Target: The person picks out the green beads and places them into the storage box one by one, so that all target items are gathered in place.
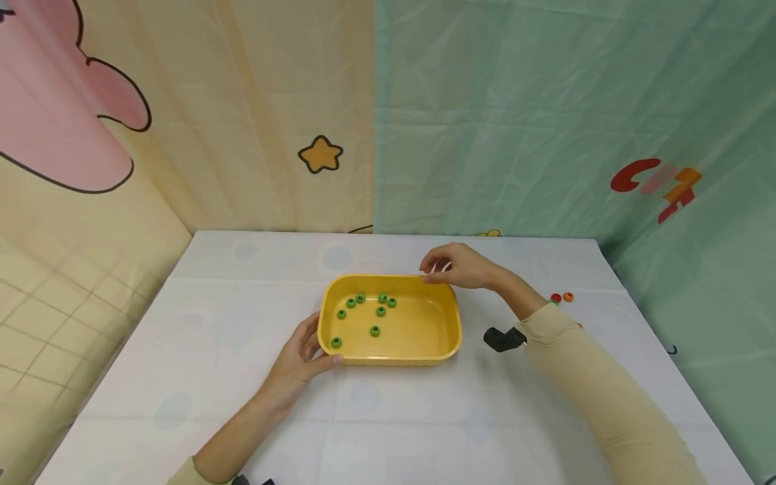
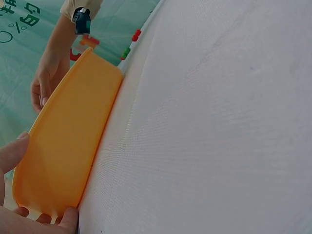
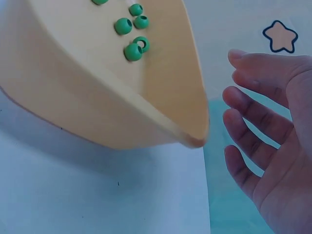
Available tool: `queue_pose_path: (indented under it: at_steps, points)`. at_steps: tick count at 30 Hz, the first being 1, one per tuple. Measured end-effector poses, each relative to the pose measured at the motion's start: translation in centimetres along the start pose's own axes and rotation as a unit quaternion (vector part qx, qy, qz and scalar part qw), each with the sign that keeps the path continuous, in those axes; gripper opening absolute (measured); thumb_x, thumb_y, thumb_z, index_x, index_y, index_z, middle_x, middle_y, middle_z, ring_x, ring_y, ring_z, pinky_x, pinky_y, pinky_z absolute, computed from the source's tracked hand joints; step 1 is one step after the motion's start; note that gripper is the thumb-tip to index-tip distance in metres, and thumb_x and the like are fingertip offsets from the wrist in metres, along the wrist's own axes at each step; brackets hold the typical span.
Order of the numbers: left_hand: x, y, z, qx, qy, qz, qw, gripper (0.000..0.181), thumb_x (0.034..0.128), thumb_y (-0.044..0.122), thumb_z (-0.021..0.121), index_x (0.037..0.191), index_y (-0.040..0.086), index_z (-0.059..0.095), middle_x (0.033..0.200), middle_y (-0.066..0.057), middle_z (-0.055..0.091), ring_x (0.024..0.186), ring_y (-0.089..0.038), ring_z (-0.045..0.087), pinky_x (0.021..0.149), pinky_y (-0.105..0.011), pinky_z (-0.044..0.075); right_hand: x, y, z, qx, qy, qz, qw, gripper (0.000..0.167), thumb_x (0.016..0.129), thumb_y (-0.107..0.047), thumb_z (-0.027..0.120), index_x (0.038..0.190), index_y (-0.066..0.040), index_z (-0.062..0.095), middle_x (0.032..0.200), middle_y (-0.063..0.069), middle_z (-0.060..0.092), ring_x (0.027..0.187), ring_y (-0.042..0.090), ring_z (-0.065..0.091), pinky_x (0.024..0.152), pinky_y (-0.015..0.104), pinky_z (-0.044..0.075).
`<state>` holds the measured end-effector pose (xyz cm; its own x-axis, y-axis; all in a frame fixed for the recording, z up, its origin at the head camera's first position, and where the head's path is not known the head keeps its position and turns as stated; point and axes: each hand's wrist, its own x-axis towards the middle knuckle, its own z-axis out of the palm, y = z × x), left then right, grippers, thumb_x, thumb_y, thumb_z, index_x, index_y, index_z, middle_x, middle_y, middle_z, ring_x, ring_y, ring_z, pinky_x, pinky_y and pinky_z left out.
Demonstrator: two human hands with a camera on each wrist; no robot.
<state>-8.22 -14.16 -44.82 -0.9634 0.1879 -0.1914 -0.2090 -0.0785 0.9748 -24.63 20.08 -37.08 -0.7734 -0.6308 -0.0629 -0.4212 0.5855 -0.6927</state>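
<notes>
A yellow plastic tray (image 1: 424,330) with several green beads (image 1: 375,331) in it sits mid-table in the head view, the beads mostly in its left half. My left hand (image 1: 297,357) grips the tray's left end, thumb at the near rim and fingers round the outer wall. Over the far right corner is my right hand (image 1: 461,266), its fingers loosely bent. The right wrist view shows this hand (image 3: 273,126) apart from the tray wall (image 3: 73,87), with nothing between its fingers. The left wrist view shows the tray's outer side (image 2: 73,131) against the white cloth.
A red bead (image 1: 556,297) and an orange bead (image 1: 568,296) lie on the table right of the tray, partly behind the right forearm, with a green one beside them. A black wrist device (image 1: 504,339) juts from the right sleeve. Printed curtains (image 1: 485,121) stand behind the white-covered table (image 1: 388,431).
</notes>
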Motion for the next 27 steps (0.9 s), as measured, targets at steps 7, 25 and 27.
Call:
queue_pose_path:
  at_steps: [7, 25, 27]
  points:
    - [0.0, 0.1, 0.0, 0.002, 0.002, 0.0, 1.0, 0.092, 0.0896, -0.003, 0.078, 0.162, 0.011, 0.023, 0.166, -0.009, 0.028, 0.152, -0.027, 0.028, 0.11, -0.024, 0.043, -1.7, 1.2, -0.8, 0.01, 0.01, 0.012, 0.9998, 0.022, 0.096, -0.018, 0.076, 0.113, -0.003, 0.074, 0.106, 0.003, 0.07, 0.095, 0.022, 0.065, 0.092, 0.041, 0.059]
    - [-0.1, 0.0, 0.0, 0.007, 0.005, -0.002, 1.0, 0.094, 0.0886, 0.0, 0.08, 0.163, 0.01, 0.023, 0.167, -0.007, 0.026, 0.152, -0.027, 0.028, 0.111, -0.026, 0.042, -6.2, 5.0, -2.2, 0.001, 0.043, 0.071, 0.9965, 0.026, 0.096, -0.015, 0.075, 0.117, 0.0, 0.072, 0.113, 0.012, 0.071, 0.097, 0.024, 0.063, 0.09, 0.042, 0.058]
    - [-0.1, 0.0, 0.0, 0.007, 0.005, -0.002, 1.0, 0.094, 0.0886, 0.0, 0.08, 0.163, 0.011, 0.023, 0.167, -0.007, 0.026, 0.152, -0.027, 0.028, 0.111, -0.026, 0.042, -6.7, 5.4, -2.3, 0.0, 0.047, 0.078, 0.9959, 0.026, 0.097, -0.014, 0.075, 0.118, 0.001, 0.072, 0.114, 0.013, 0.07, 0.097, 0.024, 0.062, 0.091, 0.043, 0.058]
